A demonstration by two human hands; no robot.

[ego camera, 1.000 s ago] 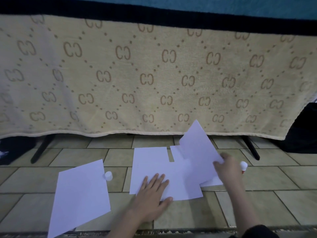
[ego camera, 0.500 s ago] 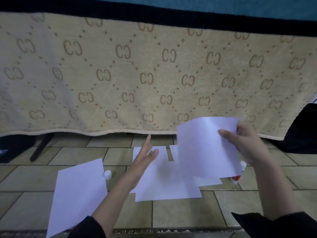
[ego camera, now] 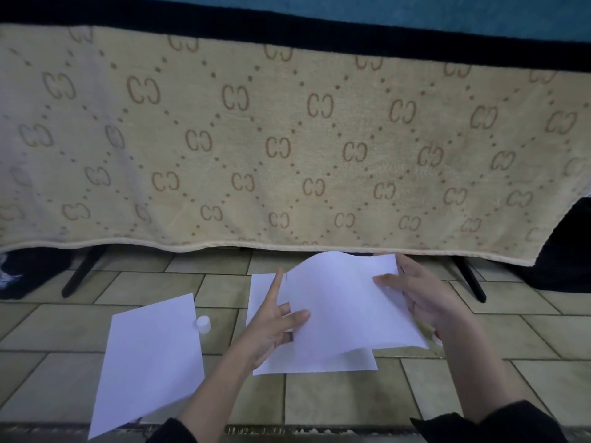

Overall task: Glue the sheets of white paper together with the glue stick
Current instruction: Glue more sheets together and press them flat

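Both hands hold one white sheet (ego camera: 348, 305) in the air at lower centre of the frame. The right hand (ego camera: 425, 298) pinches its right edge, thumb on top and fingers behind. The left hand (ego camera: 271, 318) meets its left edge with the thumb on the face and the forefinger up along the edge, the other fingers spread. The sheet bows upward between them, so it looks light and limp; I judge it needs a grip at two opposite edges to stay flat, and a hard pinch would crease it.

Under it lie joined sheets (ego camera: 316, 362) on the tile floor (ego camera: 479, 372). Another sheet (ego camera: 150, 359) lies at lower left, with a small white cap (ego camera: 203, 323) just beside its upper right corner. The glue stick is mostly hidden behind the right wrist.

A beige patterned blanket (ego camera: 287, 148) hangs across the upper frame over dark legs (ego camera: 80, 273).
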